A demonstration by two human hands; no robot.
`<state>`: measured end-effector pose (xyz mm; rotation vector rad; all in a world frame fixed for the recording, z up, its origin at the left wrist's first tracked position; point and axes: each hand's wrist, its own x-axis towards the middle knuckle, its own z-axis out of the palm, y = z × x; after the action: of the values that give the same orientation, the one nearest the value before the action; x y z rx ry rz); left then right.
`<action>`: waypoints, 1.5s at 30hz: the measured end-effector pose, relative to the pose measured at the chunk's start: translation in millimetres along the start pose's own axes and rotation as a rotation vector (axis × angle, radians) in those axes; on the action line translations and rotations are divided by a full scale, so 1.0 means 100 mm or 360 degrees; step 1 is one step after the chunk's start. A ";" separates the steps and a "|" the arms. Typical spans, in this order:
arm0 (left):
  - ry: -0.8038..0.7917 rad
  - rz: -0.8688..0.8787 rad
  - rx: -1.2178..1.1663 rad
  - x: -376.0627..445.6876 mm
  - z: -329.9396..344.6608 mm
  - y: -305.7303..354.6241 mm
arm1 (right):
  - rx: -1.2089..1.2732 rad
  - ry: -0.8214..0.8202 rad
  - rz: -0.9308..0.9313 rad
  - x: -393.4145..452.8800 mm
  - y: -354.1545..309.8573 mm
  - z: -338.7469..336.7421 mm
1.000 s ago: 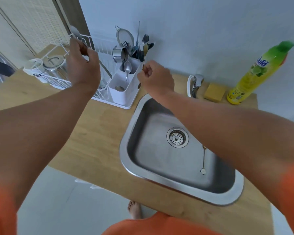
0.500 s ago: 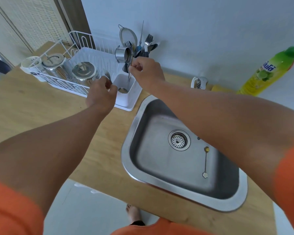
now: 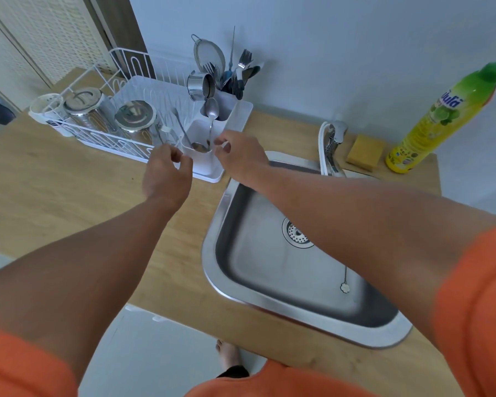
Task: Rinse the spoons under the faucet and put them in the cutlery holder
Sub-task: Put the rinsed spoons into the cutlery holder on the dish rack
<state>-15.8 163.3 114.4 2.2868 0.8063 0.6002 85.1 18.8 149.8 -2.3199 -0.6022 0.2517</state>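
Left hand and right hand loosely curled, grip released, beside white plastic holder; shiny steel spoons inside.

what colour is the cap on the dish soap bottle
Green, on the yellow dish soap bottle at the counter's far right; the head view, the only one, shows it, slightly blurred.

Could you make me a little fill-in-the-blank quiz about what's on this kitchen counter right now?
1. The yellow sponge lies between the faucet and the bottle with the ______ cap.
2. A thin long-handled spoon still lies inside the ______.
3. The white cutlery holder stands at the end of the dish rack nearest the ______.
4. The countertop is made of ______.

Missing words: green; sink; sink; wood
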 end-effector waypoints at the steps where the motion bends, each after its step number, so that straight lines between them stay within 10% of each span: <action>1: -0.0015 -0.0015 -0.0009 -0.03 0.01 -0.03 | 0.0026 -0.0003 0.0030 -0.07 0.04 0.03; 9: -0.0203 -0.0016 0.0155 -0.34 0.11 -0.33 | 0.0046 -0.0151 0.0246 -0.90 0.82 0.21; 19: -0.0810 0.0663 0.0565 -0.71 0.13 -0.71 | -0.0125 -0.0118 0.0967 -1.82 2.22 0.07; 32: -0.0833 0.0770 0.0821 -0.68 0.27 -1.01 | -0.0111 0.0167 0.1742 -1.98 2.81 -0.06; 45: -0.0828 0.0704 0.0845 -0.69 0.25 -0.93 | -0.0265 -0.0041 0.1598 -2.07 2.80 0.09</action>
<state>-86.1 163.0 18.6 2.9488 0.2105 -0.0681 -0.4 -255.3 -47.7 -2.5964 0.6073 0.7016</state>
